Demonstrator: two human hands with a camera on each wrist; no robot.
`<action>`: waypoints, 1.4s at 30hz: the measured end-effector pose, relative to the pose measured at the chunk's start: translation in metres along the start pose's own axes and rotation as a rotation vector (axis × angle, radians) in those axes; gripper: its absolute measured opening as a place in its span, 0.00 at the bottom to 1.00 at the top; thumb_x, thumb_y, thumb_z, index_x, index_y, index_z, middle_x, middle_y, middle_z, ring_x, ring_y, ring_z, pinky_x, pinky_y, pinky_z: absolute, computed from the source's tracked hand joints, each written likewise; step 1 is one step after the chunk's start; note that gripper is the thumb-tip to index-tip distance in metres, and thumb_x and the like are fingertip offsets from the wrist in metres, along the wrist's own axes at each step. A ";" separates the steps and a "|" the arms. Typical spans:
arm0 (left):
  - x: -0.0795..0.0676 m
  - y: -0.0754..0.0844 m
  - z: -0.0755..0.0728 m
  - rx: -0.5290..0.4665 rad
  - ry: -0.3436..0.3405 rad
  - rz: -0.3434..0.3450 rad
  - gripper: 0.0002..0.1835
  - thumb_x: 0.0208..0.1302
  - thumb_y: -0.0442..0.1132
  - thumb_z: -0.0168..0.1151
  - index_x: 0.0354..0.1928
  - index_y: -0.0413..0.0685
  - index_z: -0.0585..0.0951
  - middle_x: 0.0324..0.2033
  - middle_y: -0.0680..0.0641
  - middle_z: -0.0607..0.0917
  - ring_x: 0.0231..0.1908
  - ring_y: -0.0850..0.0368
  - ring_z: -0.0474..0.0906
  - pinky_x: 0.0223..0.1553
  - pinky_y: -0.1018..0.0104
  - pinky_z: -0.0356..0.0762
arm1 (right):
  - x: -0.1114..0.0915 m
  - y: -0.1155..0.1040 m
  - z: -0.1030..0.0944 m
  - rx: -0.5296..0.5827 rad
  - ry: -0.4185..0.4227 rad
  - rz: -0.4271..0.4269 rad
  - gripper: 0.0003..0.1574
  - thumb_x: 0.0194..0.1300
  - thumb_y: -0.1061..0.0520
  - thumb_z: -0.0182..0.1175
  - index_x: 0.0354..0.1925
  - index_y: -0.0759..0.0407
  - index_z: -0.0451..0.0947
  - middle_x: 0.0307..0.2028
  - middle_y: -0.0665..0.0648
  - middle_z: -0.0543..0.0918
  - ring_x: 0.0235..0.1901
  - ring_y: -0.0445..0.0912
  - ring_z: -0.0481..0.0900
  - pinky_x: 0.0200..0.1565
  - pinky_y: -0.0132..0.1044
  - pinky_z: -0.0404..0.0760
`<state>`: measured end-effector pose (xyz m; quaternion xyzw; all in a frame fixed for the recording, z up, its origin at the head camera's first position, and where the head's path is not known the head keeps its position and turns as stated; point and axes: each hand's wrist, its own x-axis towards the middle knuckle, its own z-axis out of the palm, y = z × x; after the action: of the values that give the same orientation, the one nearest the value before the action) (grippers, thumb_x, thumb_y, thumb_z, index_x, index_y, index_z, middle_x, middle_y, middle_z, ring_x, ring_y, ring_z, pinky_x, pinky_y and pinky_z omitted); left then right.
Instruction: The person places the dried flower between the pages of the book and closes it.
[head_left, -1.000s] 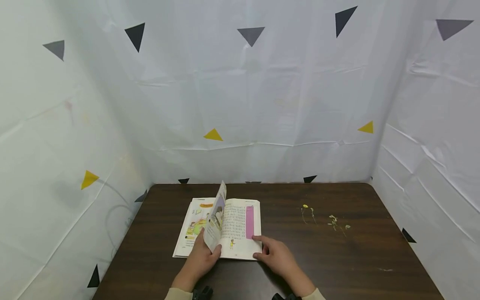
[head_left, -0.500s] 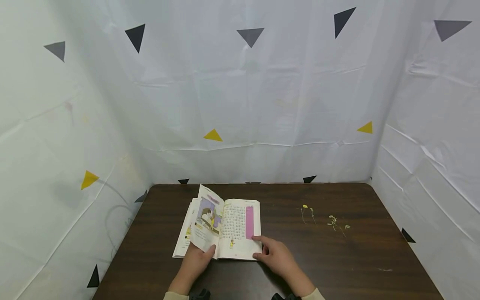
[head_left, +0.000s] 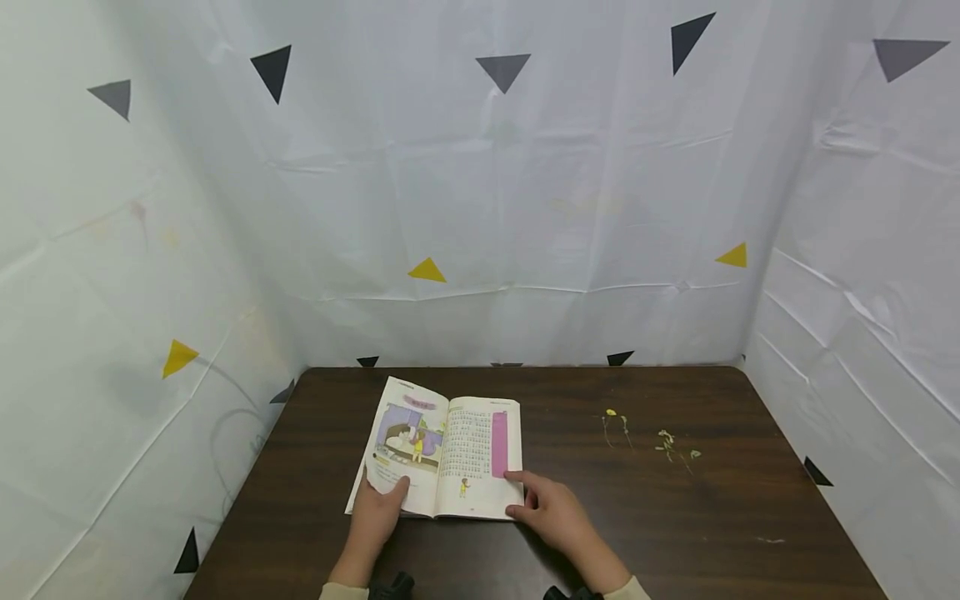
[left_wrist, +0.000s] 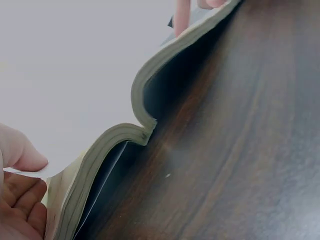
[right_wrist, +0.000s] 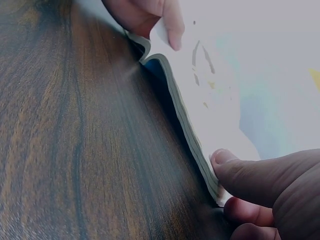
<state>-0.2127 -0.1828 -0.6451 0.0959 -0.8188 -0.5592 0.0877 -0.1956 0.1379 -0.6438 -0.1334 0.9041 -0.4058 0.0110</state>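
Note:
An open picture book [head_left: 480,458] lies on the dark table, with printed text and a magenta strip on its right page. My left hand [head_left: 375,508] pinches the lower part of an illustrated left page [head_left: 412,433], thumb on top and fingers beneath. In the left wrist view, my left hand [left_wrist: 22,190] holds that page slightly apart from the pages below. My right hand [head_left: 555,508] presses the lower right of the right page with thumb and index finger. In the right wrist view its thumb [right_wrist: 240,172] rests near the page's edge, other fingers curled beside the corner.
Small stems with a yellow flower [head_left: 612,413] lie on the table right of the book, near a second sprig with pale blossoms [head_left: 666,440]. White sheeting [head_left: 525,192] with black, grey and yellow triangles surrounds the wooden table [head_left: 675,525].
My left hand has moved left, bringing the raised page over from nearly upright to the book's left side. My right hand has stayed in place on the right page.

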 end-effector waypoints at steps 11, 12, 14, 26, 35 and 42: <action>0.003 -0.001 -0.006 -0.067 0.009 -0.054 0.37 0.73 0.36 0.68 0.80 0.39 0.66 0.63 0.32 0.84 0.58 0.44 0.82 0.56 0.61 0.80 | -0.001 -0.001 0.001 -0.012 0.004 0.003 0.33 0.65 0.47 0.79 0.67 0.44 0.85 0.22 0.40 0.75 0.20 0.33 0.69 0.24 0.30 0.68; 0.003 -0.002 -0.007 -0.071 0.019 -0.054 0.36 0.73 0.35 0.68 0.79 0.38 0.68 0.62 0.32 0.84 0.57 0.45 0.82 0.54 0.63 0.80 | 0.000 -0.001 0.001 -0.011 0.005 0.005 0.33 0.65 0.47 0.79 0.67 0.44 0.85 0.22 0.40 0.75 0.20 0.33 0.69 0.24 0.30 0.68; 0.005 -0.001 -0.009 -0.069 0.037 -0.049 0.34 0.73 0.34 0.68 0.78 0.38 0.70 0.62 0.33 0.85 0.57 0.46 0.82 0.53 0.65 0.80 | 0.000 -0.001 0.001 -0.006 0.008 0.000 0.33 0.65 0.47 0.79 0.67 0.44 0.85 0.22 0.40 0.75 0.20 0.32 0.69 0.24 0.29 0.68; 0.011 -0.001 -0.015 0.233 0.118 0.088 0.30 0.67 0.34 0.74 0.69 0.36 0.79 0.51 0.35 0.82 0.51 0.40 0.82 0.52 0.46 0.80 | -0.002 -0.003 -0.001 0.012 0.007 -0.009 0.32 0.65 0.48 0.79 0.66 0.46 0.85 0.22 0.41 0.76 0.20 0.33 0.69 0.25 0.30 0.68; 0.013 -0.003 -0.019 0.480 0.103 0.192 0.39 0.68 0.32 0.75 0.79 0.45 0.71 0.51 0.34 0.77 0.41 0.42 0.80 0.45 0.42 0.81 | 0.000 -0.004 -0.001 -0.004 0.020 -0.023 0.33 0.65 0.49 0.80 0.67 0.48 0.85 0.22 0.41 0.76 0.21 0.32 0.69 0.25 0.30 0.69; 0.007 -0.001 -0.017 0.642 0.134 0.316 0.30 0.64 0.32 0.78 0.69 0.50 0.83 0.48 0.33 0.74 0.43 0.39 0.70 0.42 0.45 0.72 | -0.002 -0.003 -0.001 -0.005 0.019 -0.029 0.33 0.65 0.51 0.80 0.66 0.49 0.85 0.22 0.41 0.76 0.20 0.32 0.69 0.25 0.30 0.68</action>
<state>-0.2152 -0.2002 -0.6400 0.0269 -0.9498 -0.2458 0.1918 -0.1932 0.1368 -0.6411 -0.1426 0.9032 -0.4047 -0.0040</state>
